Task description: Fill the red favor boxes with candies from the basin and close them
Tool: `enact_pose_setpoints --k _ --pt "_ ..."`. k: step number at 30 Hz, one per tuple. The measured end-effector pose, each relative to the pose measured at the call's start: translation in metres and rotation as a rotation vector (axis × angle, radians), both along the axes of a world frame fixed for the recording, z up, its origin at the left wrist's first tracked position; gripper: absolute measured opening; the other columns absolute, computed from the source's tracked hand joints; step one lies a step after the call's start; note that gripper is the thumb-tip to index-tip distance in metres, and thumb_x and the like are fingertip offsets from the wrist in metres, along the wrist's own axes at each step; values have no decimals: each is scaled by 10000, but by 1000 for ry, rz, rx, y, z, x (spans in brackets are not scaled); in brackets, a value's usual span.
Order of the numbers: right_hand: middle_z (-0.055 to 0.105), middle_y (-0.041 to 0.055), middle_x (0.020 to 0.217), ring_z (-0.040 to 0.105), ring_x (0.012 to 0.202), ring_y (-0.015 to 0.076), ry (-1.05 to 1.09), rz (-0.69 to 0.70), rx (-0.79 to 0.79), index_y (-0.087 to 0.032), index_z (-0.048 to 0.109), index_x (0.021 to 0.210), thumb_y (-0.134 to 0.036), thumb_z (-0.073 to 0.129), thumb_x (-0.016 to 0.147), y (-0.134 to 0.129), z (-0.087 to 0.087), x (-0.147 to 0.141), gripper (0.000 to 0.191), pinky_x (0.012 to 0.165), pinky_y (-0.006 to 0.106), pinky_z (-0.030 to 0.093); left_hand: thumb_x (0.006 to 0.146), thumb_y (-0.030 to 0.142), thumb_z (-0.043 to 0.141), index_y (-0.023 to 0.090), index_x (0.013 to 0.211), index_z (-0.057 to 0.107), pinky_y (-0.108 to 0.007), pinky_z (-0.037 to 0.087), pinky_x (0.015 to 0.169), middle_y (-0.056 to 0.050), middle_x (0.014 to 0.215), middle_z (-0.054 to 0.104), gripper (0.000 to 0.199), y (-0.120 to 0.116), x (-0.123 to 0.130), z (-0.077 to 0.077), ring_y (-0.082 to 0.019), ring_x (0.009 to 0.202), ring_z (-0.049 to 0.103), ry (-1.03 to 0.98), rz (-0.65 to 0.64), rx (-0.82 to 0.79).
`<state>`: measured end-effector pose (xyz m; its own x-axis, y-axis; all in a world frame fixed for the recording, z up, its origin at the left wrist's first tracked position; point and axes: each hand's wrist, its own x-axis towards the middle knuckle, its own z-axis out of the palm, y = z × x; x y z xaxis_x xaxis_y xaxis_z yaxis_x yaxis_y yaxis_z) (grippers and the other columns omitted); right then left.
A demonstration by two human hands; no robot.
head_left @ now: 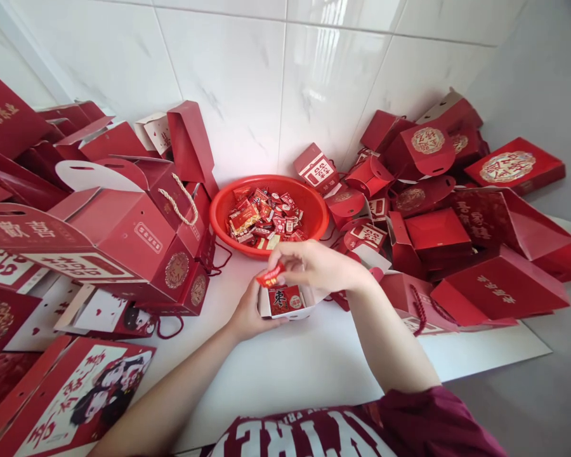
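My left hand (248, 317) is closed round the left side of a small open gift box (299, 313) with white inner walls, which sits low over the white table. Inside the box lies a red wrapped packet (284, 299) with a large dark character on it. Above the opening, my right hand (314, 263) pinches a small red candy (271, 275) in a shiny wrapper between thumb and fingers. Just beyond both hands stands a red plastic basket (320, 219), holding many wrapped sweets (261, 216) in red and gold.
Red gift boxes (118, 222) with handles are stacked along the left, one with a rope handle (178, 206). More red boxes (426, 149) crowd the right side up to the table edge. A white tiled wall (233, 76) rises behind the white table (266, 374).
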<state>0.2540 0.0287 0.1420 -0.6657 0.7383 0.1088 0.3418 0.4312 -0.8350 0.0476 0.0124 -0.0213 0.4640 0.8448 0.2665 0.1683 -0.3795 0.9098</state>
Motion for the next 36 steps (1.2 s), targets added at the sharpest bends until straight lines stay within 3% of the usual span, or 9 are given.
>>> enact_pose_setpoints --k 3,7,11,16,21,24,27,32,36 --pt "722 23 949 677 862 158 -164 -129 115 -193 645 1022 -119 569 890 -20 -11 0 169 790 284 514 620 343 883 212 1452 290 -560 415 1095 -175 1438 467 1030 1 1 5 -364 1328 489 -6 -11 -13" --pt "688 103 1140 620 1101 235 -249 -449 345 -187 644 1082 -147 470 959 -43 -19 14 217 923 382 490 594 360 902 229 1476 304 -539 378 1139 -174 1501 413 1073 3 -9 23 -362 1386 433 26 -73 -47" --pt "685 85 1144 646 1060 227 -136 -505 285 -227 622 1113 -199 416 995 -75 -27 45 239 897 369 522 599 343 904 278 1552 156 -551 387 1132 -163 1568 330 1213 1 -33 39 -369 1430 375 97 -135 -92" --pt "657 80 1070 659 999 222 107 -712 107 -254 569 1080 -259 481 975 -109 -73 51 138 882 398 551 742 314 810 332 1565 -23 -567 421 1102 -142 1517 433 1171 -3 -52 38 -333 1371 473 152 -87 -139" --pt "547 116 1184 625 1060 230 492 -1001 79 -282 486 1096 -259 464 963 -128 -123 14 136 825 419 591 792 320 764 282 1525 268 -542 446 1097 -137 1530 419 886 -13 -41 42 -358 1380 453 142 -4 -110" --pt "370 123 1501 490 1325 256 422 -908 38 -329 329 1427 -255 525 928 -129 -135 6 542 1020 492 520 801 320 755 285 1540 224 -565 383 1142 -135 1567 354 910 -22 -36 44 -361 1417 396 172 63 -42" --pt "179 68 1637 246 1491 280 216 -725 38 -371 173 1552 -261 636 868 -123 -135 13 832 1157 533 367 765 349 785 294 1558 157 -581 320 1176 -138 1591 290 1013 -30 -36 42 -368 1455 321 240 64 44" --pt "207 53 1638 216 1500 301 21 -548 83 -336 586 1328 -301 683 851 -105 -116 24 488 1171 523 307 780 416 761 349 1485 361 -552 307 1190 -94 1611 231 813 -36 -31 43 -360 1493 230 370 7 90" --pt "462 108 1505 337 1454 292 89 -529 -7 -243 716 965 -377 567 944 -91 -102 14 202 1124 465 379 821 411 710 286 1277 535 -540 327 1172 -98 1574 286 504 -41 -21 51 -350 1471 278 304 100 64"
